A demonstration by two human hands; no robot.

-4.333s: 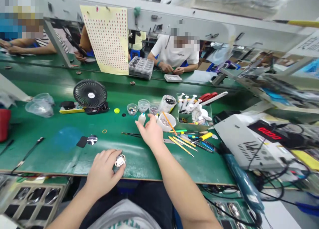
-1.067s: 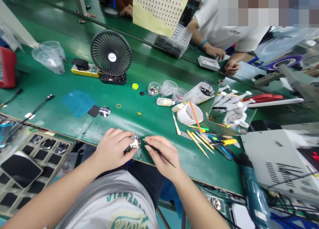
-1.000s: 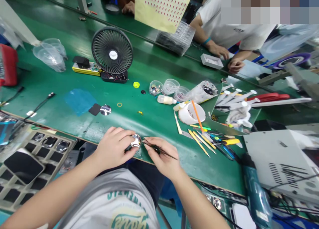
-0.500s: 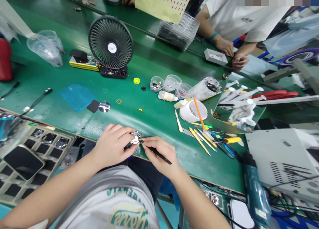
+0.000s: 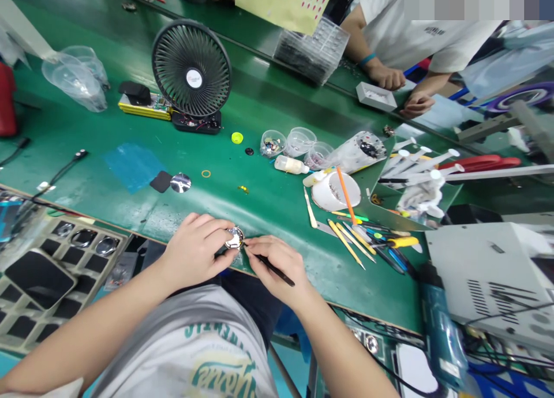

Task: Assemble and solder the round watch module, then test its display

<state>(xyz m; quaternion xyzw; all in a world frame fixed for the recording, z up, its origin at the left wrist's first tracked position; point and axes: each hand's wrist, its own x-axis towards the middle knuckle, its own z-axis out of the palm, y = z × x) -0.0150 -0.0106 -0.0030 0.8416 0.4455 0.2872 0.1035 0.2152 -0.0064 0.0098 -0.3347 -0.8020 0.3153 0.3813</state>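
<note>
Pinches round part (image 5: 235, 237) in left hand (image 5: 194, 249), tool (image 5: 279, 272) in right hand (image 5: 283, 256), by bench edge (image 5: 367, 311), well apart from fan (image 5: 194, 78).

Between my left hand's (image 5: 197, 251) fingers, the small round metal part (image 5: 234, 238) shines silver with darker marks; the slim pointed tool (image 5: 277, 271) in my right hand (image 5: 277, 259) is near-black. Under both, the smooth tabletop (image 5: 277, 207) is deep green, glossed with pale streaks. Ahead of my left grip lie a polished silver metal disc (image 5: 180, 183) streaked light and dark, a black rounded-square pad (image 5: 160, 181) and a translucent blue plastic sheet (image 5: 133, 166); farther out, a black plastic fan (image 5: 193, 52) wears a white hub. Beyond my right grip, 1 orange stick (image 5: 345, 193) crosses a white plastic cup (image 5: 321, 195).
</note>
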